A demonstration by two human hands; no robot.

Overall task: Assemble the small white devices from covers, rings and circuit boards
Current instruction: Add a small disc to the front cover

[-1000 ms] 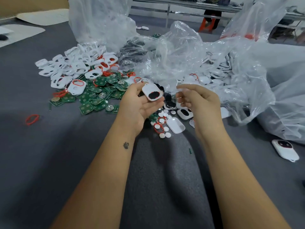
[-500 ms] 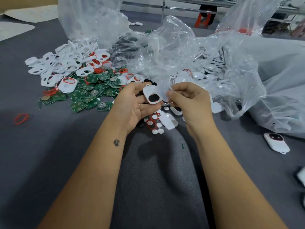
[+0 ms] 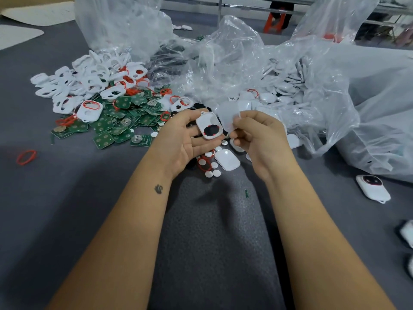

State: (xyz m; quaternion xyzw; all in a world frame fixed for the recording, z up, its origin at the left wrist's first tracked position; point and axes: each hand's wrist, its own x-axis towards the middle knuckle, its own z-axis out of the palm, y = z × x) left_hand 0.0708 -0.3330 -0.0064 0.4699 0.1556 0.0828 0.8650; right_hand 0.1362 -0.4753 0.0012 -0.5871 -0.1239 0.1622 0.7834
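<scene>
My left hand (image 3: 181,139) holds a small white device (image 3: 209,127) with a black oval window edged in red, its fingers curled under it. Right beside it, my right hand (image 3: 257,139) pinches a thin translucent white piece (image 3: 229,116) at the device's upper right edge. On the grey table lie piles of white covers (image 3: 89,79), green circuit boards (image 3: 120,121) and red rings (image 3: 26,157). Small white round pads (image 3: 213,173) and a white back cover (image 3: 226,159) sit just below my hands.
Large crumpled clear plastic bags (image 3: 290,70) holding more white parts fill the back and right. A finished device (image 3: 372,187) lies at the right, with more white pieces (image 3: 407,236) at the right edge. Grey table surface (image 3: 67,220) stretches toward me.
My right hand has come in from the right and now holds the translucent piece against the device's upper edge. The left hand keeps hold of the device.
</scene>
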